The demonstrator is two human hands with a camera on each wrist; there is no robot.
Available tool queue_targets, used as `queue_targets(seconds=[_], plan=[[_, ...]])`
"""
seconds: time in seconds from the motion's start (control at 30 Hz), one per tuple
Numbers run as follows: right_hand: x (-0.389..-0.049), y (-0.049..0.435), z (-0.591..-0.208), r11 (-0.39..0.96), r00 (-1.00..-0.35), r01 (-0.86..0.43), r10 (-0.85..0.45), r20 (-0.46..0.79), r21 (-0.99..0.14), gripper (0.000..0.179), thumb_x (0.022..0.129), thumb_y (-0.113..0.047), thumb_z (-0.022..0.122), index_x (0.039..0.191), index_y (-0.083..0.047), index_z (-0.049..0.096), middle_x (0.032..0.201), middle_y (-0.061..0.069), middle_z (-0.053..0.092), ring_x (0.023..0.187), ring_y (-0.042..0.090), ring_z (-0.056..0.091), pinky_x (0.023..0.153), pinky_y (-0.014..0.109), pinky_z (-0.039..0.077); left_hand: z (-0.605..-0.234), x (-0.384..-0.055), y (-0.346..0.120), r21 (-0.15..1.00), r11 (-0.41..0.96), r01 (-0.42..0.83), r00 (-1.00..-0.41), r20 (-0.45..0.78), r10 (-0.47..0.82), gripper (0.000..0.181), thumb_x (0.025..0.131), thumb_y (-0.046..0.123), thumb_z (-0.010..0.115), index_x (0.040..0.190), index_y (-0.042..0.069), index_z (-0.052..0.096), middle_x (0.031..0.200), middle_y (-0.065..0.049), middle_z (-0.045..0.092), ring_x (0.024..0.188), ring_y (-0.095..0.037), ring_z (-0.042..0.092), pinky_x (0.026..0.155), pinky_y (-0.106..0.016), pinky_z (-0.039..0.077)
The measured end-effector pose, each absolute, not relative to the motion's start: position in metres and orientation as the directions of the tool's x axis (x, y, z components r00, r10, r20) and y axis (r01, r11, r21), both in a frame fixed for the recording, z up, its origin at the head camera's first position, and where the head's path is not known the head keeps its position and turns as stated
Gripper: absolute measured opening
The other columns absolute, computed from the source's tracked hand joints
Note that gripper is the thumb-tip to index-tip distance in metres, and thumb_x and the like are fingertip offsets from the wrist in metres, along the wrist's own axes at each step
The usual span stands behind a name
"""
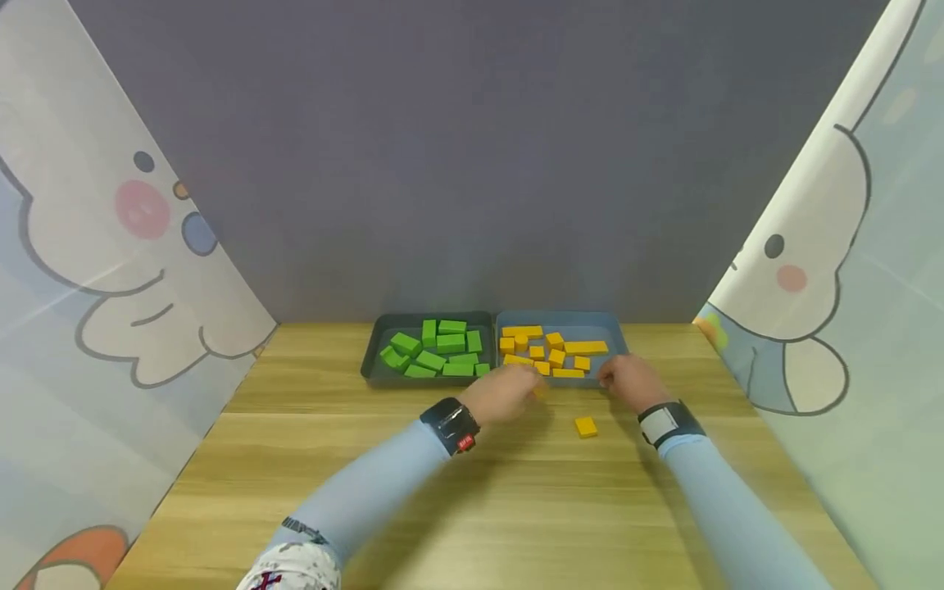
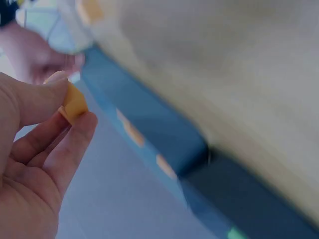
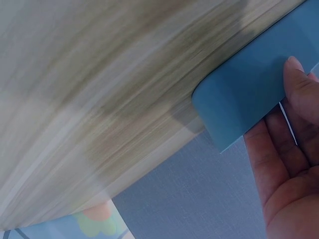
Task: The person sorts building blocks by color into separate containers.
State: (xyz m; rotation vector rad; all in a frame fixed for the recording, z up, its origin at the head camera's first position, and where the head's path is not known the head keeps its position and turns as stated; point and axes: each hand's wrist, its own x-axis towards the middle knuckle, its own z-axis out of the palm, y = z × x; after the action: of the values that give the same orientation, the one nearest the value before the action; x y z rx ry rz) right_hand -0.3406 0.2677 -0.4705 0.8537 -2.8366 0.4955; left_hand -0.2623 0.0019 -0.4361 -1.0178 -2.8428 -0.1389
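My left hand point(image 1: 503, 395) pinches a small orange-yellow block point(image 2: 75, 103) between thumb and fingertips, just in front of the blue-grey tray point(image 1: 571, 319). Several yellow blocks point(image 1: 556, 358) of mixed shapes, bars, cubes and a short cylinder among them, lie in that tray. At its near right corner, my right hand point(image 1: 636, 382) grips the tray wall point(image 3: 244, 94), thumb on the outer face and fingers over the rim. A flat yellow square block point(image 1: 586, 427) lies on the table between the two hands.
A dark grey tray point(image 1: 367, 365) full of green blocks point(image 1: 451, 343) stands right beside the blue-grey one, on its left. Behind both rises a grey panel point(image 1: 472, 164). Cartoon-printed panels point(image 1: 804, 188) flank the wooden table point(image 1: 295, 426).
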Motion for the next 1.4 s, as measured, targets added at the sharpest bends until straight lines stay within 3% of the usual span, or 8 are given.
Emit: queue_targets(seconds=[0.1, 0.3, 0.63, 1.0, 1.4], plan=[[-0.342, 0.267, -0.47, 0.788, -0.829, -0.558, -0.511, 0.229, -0.261, 0.013, 0.086, 0.002, 0.076, 0.095, -0.003, 0.083, 0.097, 0.013, 0.081, 0.093, 0.034, 0.076, 0.085, 0.051, 0.063, -0.422, -0.284, -0.006, 0.075, 0.787, 0.612, -0.785, 0.178, 0.593, 0.032, 0.097, 0.007, 0.071, 0.129, 0.015, 0.073, 0.122, -0.001, 0.075, 0.108, -0.014, 0.072, 0.091, -0.022, 0.06], [-0.34, 0.264, -0.474, 0.79, -0.83, -0.555, -0.504, 0.24, -0.261, 0.014, 0.085, 0.004, 0.075, 0.093, -0.004, 0.083, 0.095, 0.012, 0.081, 0.09, 0.033, 0.076, 0.082, 0.049, 0.064, -0.413, -0.324, -0.013, 0.118, 0.822, 0.557, -0.818, 0.248, 0.519, 0.028, 0.101, 0.01, 0.067, 0.128, 0.013, 0.073, 0.124, -0.004, 0.074, 0.113, -0.018, 0.071, 0.095, -0.026, 0.06], [-0.33, 0.266, -0.481, 0.809, -0.852, -0.519, -0.463, 0.245, -0.275, 0.012, 0.085, 0.004, 0.077, 0.091, -0.006, 0.082, 0.092, 0.008, 0.081, 0.086, 0.026, 0.075, 0.082, 0.047, 0.064, -0.438, -0.363, 0.004, 0.267, 0.874, 0.407, -0.91, 0.206, 0.361, 0.032, 0.1, 0.008, 0.068, 0.132, 0.01, 0.071, 0.128, -0.005, 0.073, 0.117, -0.021, 0.069, 0.1, -0.032, 0.06], [-0.321, 0.266, -0.484, 0.817, -0.868, -0.495, -0.458, 0.191, -0.294, 0.013, 0.086, 0.003, 0.077, 0.092, -0.007, 0.083, 0.093, 0.007, 0.081, 0.086, 0.022, 0.074, 0.083, 0.045, 0.065, -0.467, -0.377, 0.016, 0.3, 0.884, 0.358, -0.932, 0.175, 0.318, 0.029, 0.1, 0.005, 0.067, 0.128, 0.008, 0.074, 0.126, -0.008, 0.075, 0.116, -0.024, 0.072, 0.099, -0.034, 0.061], [-0.324, 0.265, -0.488, 0.801, -0.852, -0.521, -0.471, 0.229, -0.294, 0.013, 0.085, 0.004, 0.077, 0.09, -0.007, 0.083, 0.09, 0.006, 0.081, 0.082, 0.02, 0.074, 0.08, 0.043, 0.065, -0.474, -0.38, 0.015, 0.313, 0.882, 0.353, -0.935, 0.142, 0.324, 0.022, 0.1, 0.009, 0.068, 0.12, 0.01, 0.077, 0.122, -0.005, 0.077, 0.11, -0.02, 0.073, 0.096, -0.034, 0.062]])
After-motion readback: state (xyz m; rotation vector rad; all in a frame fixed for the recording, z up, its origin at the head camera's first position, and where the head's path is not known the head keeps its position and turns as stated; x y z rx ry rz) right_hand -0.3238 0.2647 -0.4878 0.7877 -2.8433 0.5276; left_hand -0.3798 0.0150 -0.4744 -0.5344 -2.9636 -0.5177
